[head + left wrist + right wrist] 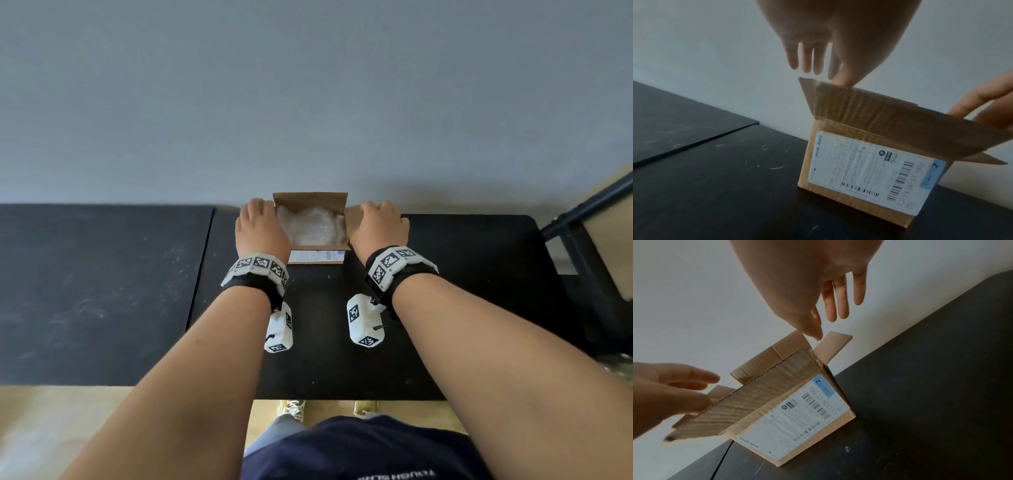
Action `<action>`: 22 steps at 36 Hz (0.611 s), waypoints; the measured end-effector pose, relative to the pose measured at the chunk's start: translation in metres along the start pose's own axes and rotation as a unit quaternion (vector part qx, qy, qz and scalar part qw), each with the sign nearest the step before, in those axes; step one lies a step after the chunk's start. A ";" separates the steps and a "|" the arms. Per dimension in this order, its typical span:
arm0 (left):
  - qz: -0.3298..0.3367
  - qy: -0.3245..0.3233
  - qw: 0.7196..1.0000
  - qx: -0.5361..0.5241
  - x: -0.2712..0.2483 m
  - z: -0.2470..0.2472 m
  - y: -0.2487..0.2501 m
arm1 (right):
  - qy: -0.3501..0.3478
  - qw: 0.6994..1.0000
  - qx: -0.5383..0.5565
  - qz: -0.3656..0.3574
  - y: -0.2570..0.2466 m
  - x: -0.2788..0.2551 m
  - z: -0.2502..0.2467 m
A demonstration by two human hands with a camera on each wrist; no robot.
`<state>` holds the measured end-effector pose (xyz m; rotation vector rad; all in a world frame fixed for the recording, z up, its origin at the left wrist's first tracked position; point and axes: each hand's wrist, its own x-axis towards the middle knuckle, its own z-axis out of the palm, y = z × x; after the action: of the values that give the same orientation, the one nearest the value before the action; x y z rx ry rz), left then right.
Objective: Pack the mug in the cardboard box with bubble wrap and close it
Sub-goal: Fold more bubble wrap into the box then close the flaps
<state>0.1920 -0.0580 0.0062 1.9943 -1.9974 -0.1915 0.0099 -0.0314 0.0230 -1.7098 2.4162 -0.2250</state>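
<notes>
1. Head view. A small box (310, 228) stands open on a black tabletop (462, 308), close to a grey wall. Bubble wrap (310, 226) fills the inside; the mug is not visible, so it is presumably wrapped within, though that cannot be confirmed. The left hand (262, 228) rests over the box's left side and the right hand (378, 224) over its right side flap. Risk: the wrap sits high, so flaps pressed down may spring back or bulge.

2. Left wrist view. The left hand (838, 40) has straight, spread fingers (808, 58); its thumb tip touches the top edge of the near flap (890, 120), which leans outward above a shipping label (869, 172). It grips nothing. Risk: a single fingertip contact can slip off the thin edge, and the flap would fall outward rather than fold in.

3. Right wrist view. The right hand (797, 288) is also open, fingers straight, thumb tip just above the far flaps, holding nothing. All four flaps stand up or outward. Risk: folding them in the wrong order, or both hands pushing at once, could jam one flap under another; an uneven push could also slide the light box toward the wall.
</notes>
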 end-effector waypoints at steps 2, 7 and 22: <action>-0.040 -0.020 0.999 -0.017 -0.003 -0.002 -0.001 | -0.015 1.000 0.009 0.016 -0.001 -0.001 0.002; -0.106 -0.095 0.989 -0.043 -0.009 -0.005 -0.005 | -0.061 0.997 0.012 0.052 -0.003 -0.002 0.011; -0.086 -0.125 0.987 -0.058 -0.010 -0.001 -0.019 | -0.042 0.994 0.010 -0.104 -0.036 -0.001 0.018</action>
<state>0.2100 -0.0484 -0.0002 2.1559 -1.9020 -0.6112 0.0474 -0.0426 0.0137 -1.9224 2.1704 -0.1987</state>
